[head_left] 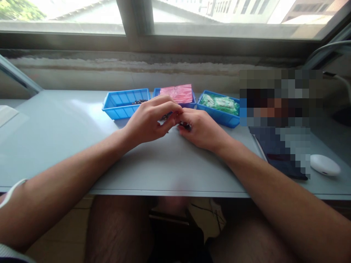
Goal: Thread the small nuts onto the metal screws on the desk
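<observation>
My left hand (153,118) and my right hand (202,128) meet over the table, their fingertips together in a pinch. Whatever sits right between the fingertips is too small to make out. Small dark pieces (185,126) show in the curled fingers of my right hand. More dark bits (165,117) appear through the gap under my left thumb and fingers; whether they lie on the table or in the hand, I cannot tell. Behind my left hand is a blue bin (120,111) with several small dark pieces (139,102) at its right end.
A middle blue bin (156,92) holds a pink plastic packet (177,94). Green-and-clear packets (221,105) fill the right blue bin (219,118). Farther right lie a dark flat object (285,164), partly blurred out, and a white rounded device (325,165). A window ledge runs behind the table (55,146).
</observation>
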Available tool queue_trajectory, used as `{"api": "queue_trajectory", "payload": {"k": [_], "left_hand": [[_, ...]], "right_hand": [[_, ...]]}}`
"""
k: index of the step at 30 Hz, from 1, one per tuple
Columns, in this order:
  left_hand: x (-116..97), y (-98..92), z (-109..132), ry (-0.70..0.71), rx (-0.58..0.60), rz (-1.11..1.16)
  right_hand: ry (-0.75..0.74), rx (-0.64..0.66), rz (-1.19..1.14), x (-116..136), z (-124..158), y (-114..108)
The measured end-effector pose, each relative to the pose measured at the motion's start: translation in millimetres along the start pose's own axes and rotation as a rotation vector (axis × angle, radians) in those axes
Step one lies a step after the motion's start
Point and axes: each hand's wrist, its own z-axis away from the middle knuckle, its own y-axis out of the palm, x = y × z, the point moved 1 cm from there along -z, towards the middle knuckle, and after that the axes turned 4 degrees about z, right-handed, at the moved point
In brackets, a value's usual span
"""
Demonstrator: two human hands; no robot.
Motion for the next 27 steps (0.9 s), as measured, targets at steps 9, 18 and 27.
{"api": "queue_trajectory", "payload": {"k": [9, 18, 27], "left_hand": [[-3.6, 2.4, -1.2, -0.043, -0.057, 0.006], [-7.9, 12.0, 4.6, -0.302, -0.100, 0.254], [-12.3, 12.2, 4.0, -0.513, -0.225, 0.409]], "right_hand": [[0.120, -0.153, -0.022, 18.0, -5.1, -13.7], [0.142, -0.325, -0.262, 14.8, -3.3, -9.7], [0.145, -0.389, -0.137, 12.8, -3.6, -7.8]]}}
